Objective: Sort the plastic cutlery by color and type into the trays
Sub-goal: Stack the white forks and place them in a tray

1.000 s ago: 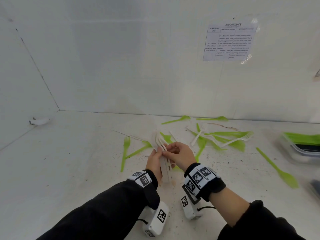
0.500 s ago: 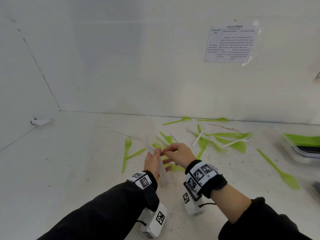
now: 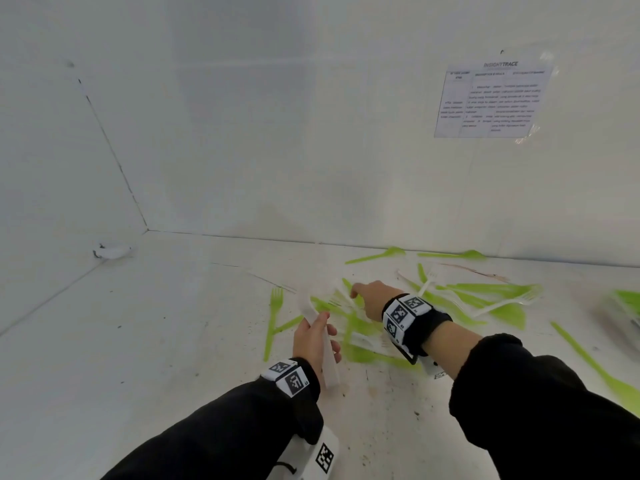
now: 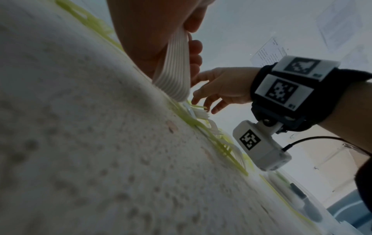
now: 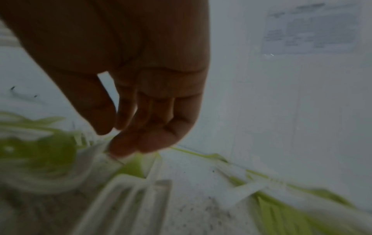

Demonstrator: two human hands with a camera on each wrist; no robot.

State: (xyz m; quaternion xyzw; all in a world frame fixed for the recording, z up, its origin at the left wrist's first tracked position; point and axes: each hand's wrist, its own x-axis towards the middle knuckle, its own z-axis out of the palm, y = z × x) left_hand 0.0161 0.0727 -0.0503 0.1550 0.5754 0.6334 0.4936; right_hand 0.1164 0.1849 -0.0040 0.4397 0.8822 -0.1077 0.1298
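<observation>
White walls [image 3: 242, 133] meet a speckled white tabletop [image 3: 138, 341]; a printed sheet [image 3: 488, 102] hangs.

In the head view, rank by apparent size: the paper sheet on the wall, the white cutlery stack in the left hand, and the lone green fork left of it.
1. paper sheet, clearly largest.
2. and 3. green fork and white cutlery stack: similar apparent length; the left hand hides part of the stack, so unranked.

A printed sheet [image 3: 491, 100] hangs on the white wall [image 3: 277, 133]
</observation>
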